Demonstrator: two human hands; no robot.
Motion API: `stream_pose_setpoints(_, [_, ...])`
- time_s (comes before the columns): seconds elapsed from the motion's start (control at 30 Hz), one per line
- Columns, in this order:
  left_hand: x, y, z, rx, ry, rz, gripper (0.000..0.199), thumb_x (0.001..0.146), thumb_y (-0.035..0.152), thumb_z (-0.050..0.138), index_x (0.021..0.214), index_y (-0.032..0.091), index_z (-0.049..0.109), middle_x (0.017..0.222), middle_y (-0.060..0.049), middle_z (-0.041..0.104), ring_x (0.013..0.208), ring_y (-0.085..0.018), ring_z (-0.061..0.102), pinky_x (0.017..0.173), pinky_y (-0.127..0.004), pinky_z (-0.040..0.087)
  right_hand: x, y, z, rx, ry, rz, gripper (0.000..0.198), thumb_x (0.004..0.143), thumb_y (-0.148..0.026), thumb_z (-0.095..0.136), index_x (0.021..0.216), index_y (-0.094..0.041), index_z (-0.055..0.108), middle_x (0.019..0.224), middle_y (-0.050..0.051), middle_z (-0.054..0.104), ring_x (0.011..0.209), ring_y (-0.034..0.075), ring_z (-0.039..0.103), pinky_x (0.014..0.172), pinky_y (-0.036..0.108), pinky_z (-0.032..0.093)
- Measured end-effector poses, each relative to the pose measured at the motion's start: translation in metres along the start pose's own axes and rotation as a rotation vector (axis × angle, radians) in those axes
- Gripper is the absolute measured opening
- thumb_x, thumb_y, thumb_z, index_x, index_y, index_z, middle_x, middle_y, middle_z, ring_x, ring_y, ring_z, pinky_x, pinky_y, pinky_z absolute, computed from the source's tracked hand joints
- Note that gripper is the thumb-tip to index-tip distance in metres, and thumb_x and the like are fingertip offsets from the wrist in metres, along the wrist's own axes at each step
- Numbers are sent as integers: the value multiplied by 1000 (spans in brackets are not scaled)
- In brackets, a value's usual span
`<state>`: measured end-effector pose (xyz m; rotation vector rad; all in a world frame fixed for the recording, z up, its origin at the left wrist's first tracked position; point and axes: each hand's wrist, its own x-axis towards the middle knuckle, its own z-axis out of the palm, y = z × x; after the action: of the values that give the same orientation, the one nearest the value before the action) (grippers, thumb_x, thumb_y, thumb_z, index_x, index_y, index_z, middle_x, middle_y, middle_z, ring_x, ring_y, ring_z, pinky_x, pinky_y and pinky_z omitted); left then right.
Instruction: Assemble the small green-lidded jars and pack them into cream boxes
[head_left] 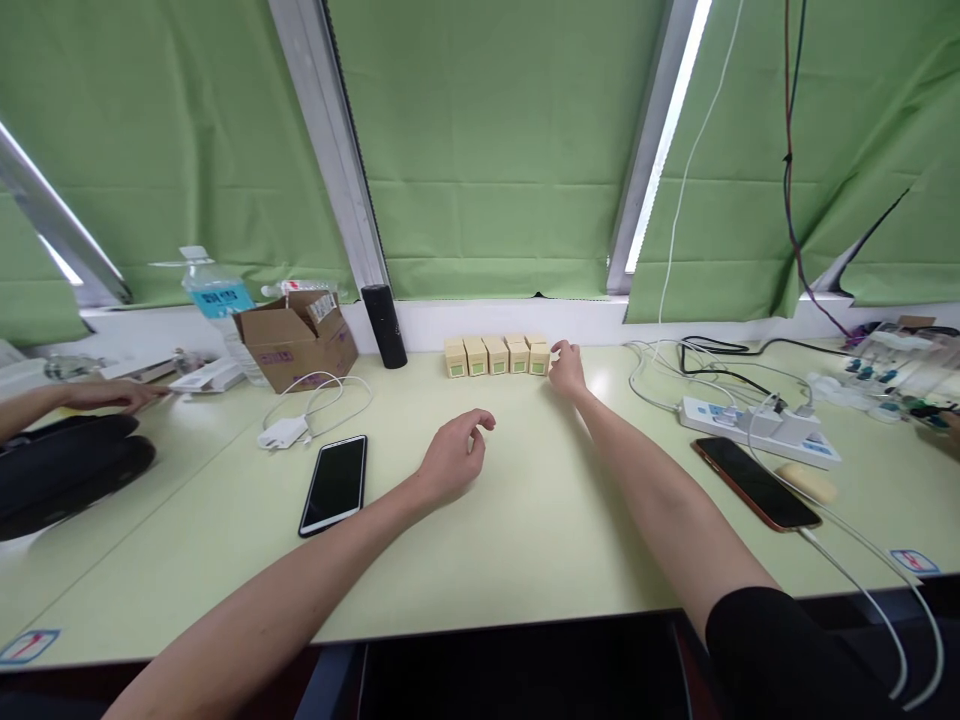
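Several small cream boxes with green-framed labels stand side by side in a row at the back of the table, by the wall. Just to the right of the row's end is my right hand, its fingers bent towards the last box. A sliver of space seems to lie between them, though contact is hard to judge. My left hand hovers over the middle of the table, in front of the boxes. Its fingers curve loosely, the thumb stands apart from them, and nothing is in it.
Left of me are a phone, a white charger, a cardboard box and a black cylinder. On the right lie a power strip with cables and another phone. Another person's hand rests at far left.
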<state>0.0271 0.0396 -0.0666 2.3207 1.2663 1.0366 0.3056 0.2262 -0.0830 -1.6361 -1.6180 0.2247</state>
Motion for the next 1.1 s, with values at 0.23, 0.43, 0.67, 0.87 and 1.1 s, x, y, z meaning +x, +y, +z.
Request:
stream_pose_setpoints(0.23, [1,0,-1,31,-4,-23,28,88,13,45,105,23,65,91,-2,71,72,-18,64,75,-32,51,-12,3,1,-78,-114,-119,42,77,-4,49,111,-17,70,112,11,68,104,24,62,98,36,50])
stream_pose_setpoints(0.43, [4,0,-7,27,-29,-3,29,85,10,46,104,23,63,105,-4,73,82,-18,68,76,-32,52,-25,4,2,-128,-198,-152,54,79,-2,51,129,-15,65,131,14,67,119,26,61,105,36,49])
stream_pose_setpoints(0.67, [10,2,-20,51,-24,-30,28,84,12,47,103,24,63,105,-4,75,80,-19,69,70,-31,52,-39,-2,-2,-173,-284,-190,67,81,-2,53,145,-21,53,147,12,60,140,31,51,106,45,53])
stream_pose_setpoints(0.87, [22,9,-62,241,-44,-131,31,86,19,49,114,24,63,104,-7,77,82,-23,72,76,-35,53,-56,-9,-14,-199,-302,-242,63,85,-4,51,147,-17,52,149,17,58,142,33,50,108,49,52])
stream_pose_setpoints(1.1, [-3,-8,-139,902,-261,-487,51,93,34,42,140,18,50,124,-20,71,113,-44,67,89,-52,51,-123,-16,-47,-173,-371,-436,51,92,-10,49,141,-21,56,139,13,64,137,30,53,111,51,49])
